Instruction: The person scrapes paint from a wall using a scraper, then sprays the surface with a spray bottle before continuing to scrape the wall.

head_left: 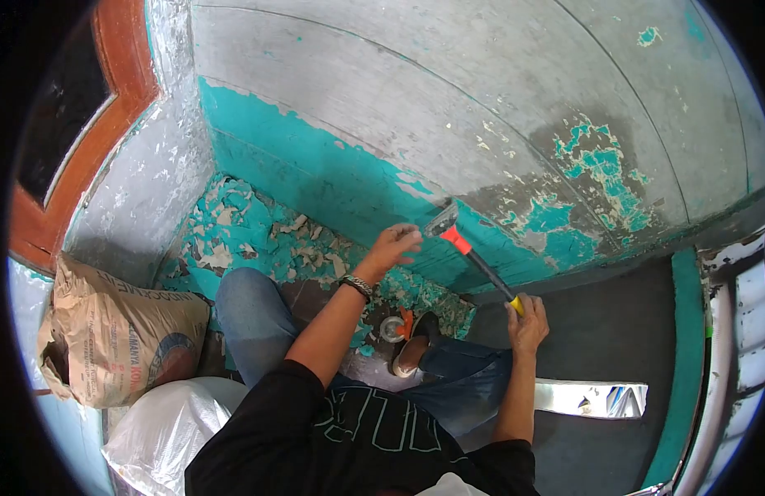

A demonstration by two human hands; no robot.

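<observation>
My right hand point(528, 325) is wrapped round the yellow end of a long-handled scraper point(486, 269), which has a black shaft and a red-orange neck. The scraper's metal head point(442, 220) is at the wall's remaining turquoise paint point(316, 165). Close to the left of that head is my left hand point(396, 250), its fingers apart and slightly curled, holding nothing. Grey bare surface point(358, 91) shows above the turquoise band, and patches of turquoise point(601, 169) remain at the right.
Peeled paint flakes point(234, 223) cover the floor along the wall. A brown paper sack point(122, 331) and a white plastic sack point(172, 426) stand at the left. An orange-and-clear object point(393, 328) lies beside my shoe point(411, 351). A wooden frame point(130, 50) is at the upper left.
</observation>
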